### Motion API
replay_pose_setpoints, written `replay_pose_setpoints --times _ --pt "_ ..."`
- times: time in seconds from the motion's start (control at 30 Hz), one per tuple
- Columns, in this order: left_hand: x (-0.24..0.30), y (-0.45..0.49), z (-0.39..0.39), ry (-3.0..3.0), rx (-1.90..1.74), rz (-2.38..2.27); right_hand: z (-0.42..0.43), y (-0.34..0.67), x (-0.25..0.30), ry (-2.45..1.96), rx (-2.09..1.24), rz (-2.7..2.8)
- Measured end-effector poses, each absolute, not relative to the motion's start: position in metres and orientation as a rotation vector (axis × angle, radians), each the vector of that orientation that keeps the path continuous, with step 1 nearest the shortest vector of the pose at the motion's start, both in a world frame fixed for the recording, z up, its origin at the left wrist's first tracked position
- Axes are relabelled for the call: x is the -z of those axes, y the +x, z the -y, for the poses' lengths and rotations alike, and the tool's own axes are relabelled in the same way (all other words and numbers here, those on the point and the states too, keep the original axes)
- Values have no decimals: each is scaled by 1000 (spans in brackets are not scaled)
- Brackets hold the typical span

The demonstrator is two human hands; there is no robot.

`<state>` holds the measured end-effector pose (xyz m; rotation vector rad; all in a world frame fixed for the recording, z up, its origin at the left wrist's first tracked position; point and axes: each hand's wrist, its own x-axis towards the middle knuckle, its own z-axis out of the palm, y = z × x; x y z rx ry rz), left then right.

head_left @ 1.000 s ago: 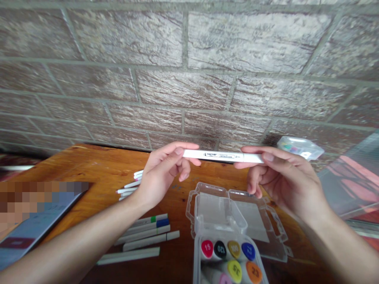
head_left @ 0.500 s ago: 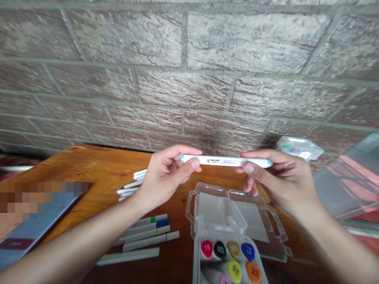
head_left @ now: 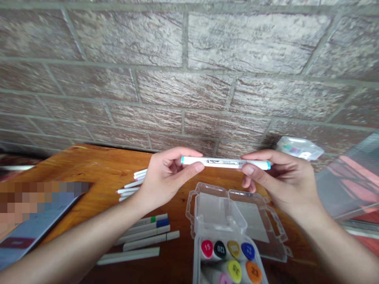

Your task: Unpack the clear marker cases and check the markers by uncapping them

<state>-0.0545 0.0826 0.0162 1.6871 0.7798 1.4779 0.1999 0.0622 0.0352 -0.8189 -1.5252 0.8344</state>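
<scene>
I hold a white marker with light-blue end rings (head_left: 224, 162) level in front of the brick wall, one end in each hand. My left hand (head_left: 166, 177) pinches the left cap between thumb and fingers. My right hand (head_left: 275, 177) pinches the right cap the same way. Below them an open clear plastic marker case (head_left: 220, 221) stands on the wooden table (head_left: 97, 169). Coloured, numbered marker caps (head_left: 227, 258) show inside the case.
Several loose white markers (head_left: 146, 232) lie on the table left of the case, and more (head_left: 132, 185) lie farther back. A phone (head_left: 32, 228) rests at the left edge. A small clear box (head_left: 299, 146) sits by the wall on the right, next to a large clear container (head_left: 349, 181).
The marker has been rolled in my fingers so its light-blue end rings show. Both hands shifted their pinch slightly and lowered the marker a little.
</scene>
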Motion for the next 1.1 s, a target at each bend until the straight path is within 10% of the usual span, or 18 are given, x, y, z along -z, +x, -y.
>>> replay_pose_setpoints --times 1.1 --pt "-19 -64 -88 1666 -1428 -567 -67 216 -41 -796 -1113 1560"
